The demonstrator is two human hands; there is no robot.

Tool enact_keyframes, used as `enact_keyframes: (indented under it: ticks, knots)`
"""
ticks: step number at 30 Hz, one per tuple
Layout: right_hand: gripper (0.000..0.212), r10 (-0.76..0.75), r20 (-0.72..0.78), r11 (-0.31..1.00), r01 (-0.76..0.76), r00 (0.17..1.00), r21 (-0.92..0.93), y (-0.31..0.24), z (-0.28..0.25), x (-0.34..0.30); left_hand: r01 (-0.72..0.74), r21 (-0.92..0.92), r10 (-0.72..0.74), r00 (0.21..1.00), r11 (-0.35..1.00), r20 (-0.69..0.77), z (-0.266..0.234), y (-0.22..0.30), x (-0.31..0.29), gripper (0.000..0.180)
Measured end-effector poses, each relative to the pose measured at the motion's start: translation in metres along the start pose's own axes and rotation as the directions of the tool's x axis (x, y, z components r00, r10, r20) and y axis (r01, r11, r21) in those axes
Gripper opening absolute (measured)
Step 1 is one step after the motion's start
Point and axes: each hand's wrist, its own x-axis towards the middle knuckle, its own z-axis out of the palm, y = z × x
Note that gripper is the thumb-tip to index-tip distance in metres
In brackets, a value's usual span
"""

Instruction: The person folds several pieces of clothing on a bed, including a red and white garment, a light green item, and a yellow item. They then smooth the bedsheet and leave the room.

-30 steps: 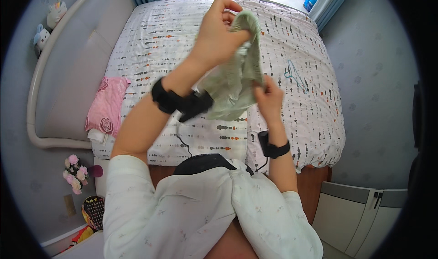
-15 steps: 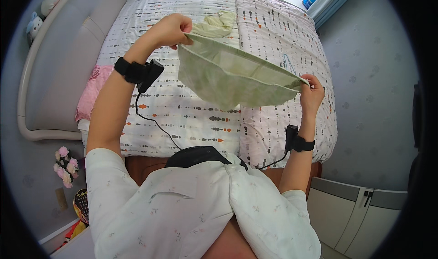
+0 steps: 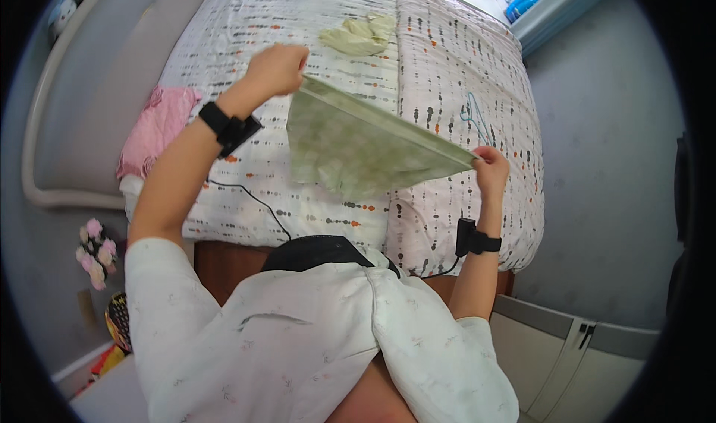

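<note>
A pale green cloth garment [image 3: 365, 143] is stretched between my two hands above the bed, its folded top edge pulled taut and its lower part hanging loose. Whether it is shorts or another piece, I cannot tell. My left hand [image 3: 277, 69] is closed on the upper left corner. At the lower right corner, my right hand [image 3: 492, 171] pinches the same edge. Beyond them a crumpled yellowish-green cloth [image 3: 359, 35] lies on the patterned sheet. To the right, a light blue hanger [image 3: 475, 117] rests on the quilt.
The bed [image 3: 246, 214] carries a folded patterned quilt [image 3: 447, 222] on its right half. A pink cloth [image 3: 156, 128] lies by the padded headboard [image 3: 97, 117]. Pink flowers [image 3: 95, 251] stand at the left, and a white cabinet [image 3: 552, 348] at the lower right. Black cables run from both wrist straps.
The garment has come down and nearer, its opening now folded over so the front faces me. Both hands have lowered, with the right also shifting left; each keeps its grip.
</note>
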Motion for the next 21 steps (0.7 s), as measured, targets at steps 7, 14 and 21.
enact_keyframes:
  ticks: [7,14,21]
  knots:
    - [0.008,-0.076,-0.107,0.985,0.091,0.991,0.144,-0.03,-0.014,0.007,0.144,-0.197,-0.163,0.983,0.97,-0.088,-0.024,-0.015,0.008,0.014]
    - [0.002,0.057,0.029,0.96,-0.063,0.998,0.274,-0.03,0.013,-0.028,0.195,-0.78,-0.365,0.93,0.595,-0.045,-0.003,0.004,-0.013,0.022]
    - [0.008,-0.01,0.233,0.998,-0.005,0.972,0.063,-0.006,0.01,-0.066,0.138,-0.183,-0.09,0.965,0.973,0.247,-0.009,-0.015,-0.057,0.014]
